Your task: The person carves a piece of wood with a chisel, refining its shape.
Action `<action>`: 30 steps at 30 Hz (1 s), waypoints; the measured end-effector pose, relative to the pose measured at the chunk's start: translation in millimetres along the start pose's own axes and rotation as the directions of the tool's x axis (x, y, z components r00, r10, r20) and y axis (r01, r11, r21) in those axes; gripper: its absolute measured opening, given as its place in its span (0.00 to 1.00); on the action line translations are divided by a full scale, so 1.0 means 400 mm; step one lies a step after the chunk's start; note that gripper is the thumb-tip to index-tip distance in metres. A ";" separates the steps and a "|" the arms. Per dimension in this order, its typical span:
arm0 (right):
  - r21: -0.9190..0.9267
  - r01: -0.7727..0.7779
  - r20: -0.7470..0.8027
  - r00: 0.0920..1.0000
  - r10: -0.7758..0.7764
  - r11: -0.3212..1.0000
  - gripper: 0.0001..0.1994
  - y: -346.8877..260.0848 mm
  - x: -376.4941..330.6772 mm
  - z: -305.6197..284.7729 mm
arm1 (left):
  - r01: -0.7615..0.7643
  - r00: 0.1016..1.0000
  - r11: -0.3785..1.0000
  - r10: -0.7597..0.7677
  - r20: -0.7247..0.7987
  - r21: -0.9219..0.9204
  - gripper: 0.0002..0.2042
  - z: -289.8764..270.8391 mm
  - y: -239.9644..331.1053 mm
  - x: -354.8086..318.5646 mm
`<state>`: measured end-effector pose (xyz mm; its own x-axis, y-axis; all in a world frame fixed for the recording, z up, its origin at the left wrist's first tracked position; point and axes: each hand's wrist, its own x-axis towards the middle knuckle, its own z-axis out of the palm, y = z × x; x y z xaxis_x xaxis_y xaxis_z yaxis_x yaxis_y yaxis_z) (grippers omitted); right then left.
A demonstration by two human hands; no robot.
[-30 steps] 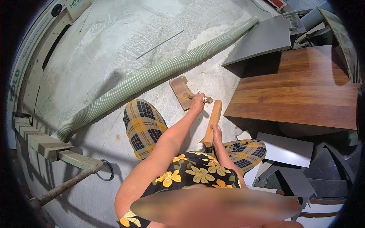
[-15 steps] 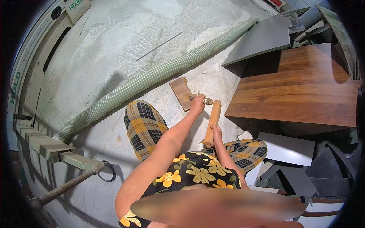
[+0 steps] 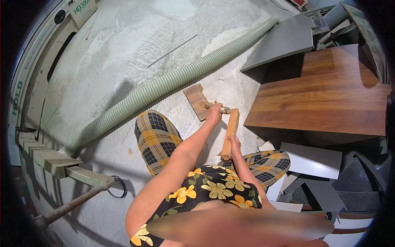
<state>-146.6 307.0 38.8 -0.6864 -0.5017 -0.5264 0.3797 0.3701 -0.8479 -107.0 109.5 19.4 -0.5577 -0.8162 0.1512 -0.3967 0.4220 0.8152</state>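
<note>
My left hand is closed around what looks like a chisel with a round wooden handle and a pale band. It is held over a small brown wooden board on the floor, which has a notched edge and wood crumbs on it. My fingers hide part of the tool. My right hand grips the near end of a squared wooden block. The block's far end is right beside the handle's butt; whether they touch I cannot tell.
A ribbed pale-green hose crosses the concrete floor beyond the board. A large brown wood-grain panel lies at right, with grey and white offcuts nearer. A thin rod lies past the hose; a machine frame stands at left.
</note>
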 end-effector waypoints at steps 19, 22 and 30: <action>0.034 -0.032 0.035 0.999 0.031 0.999 0.19 -0.007 -0.010 0.009 | 0.014 0.999 0.999 -0.015 0.033 0.031 0.15 -0.001 -0.017 -0.005; 0.043 -0.024 0.032 0.999 0.023 0.999 0.19 0.003 0.002 -0.002 | 0.015 0.999 0.999 -0.017 0.039 0.038 0.15 0.002 -0.006 -0.001; 0.017 -0.018 0.025 1.000 0.018 1.000 0.18 -0.003 -0.007 0.010 | -0.002 1.000 0.999 0.001 0.019 0.038 0.15 0.002 -0.013 -0.003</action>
<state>-142.6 304.9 40.9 -0.6637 -0.5146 -0.5428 0.4025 0.3659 -0.8391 -104.7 108.6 14.6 -0.5717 -0.8082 0.1413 -0.4236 0.4382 0.7928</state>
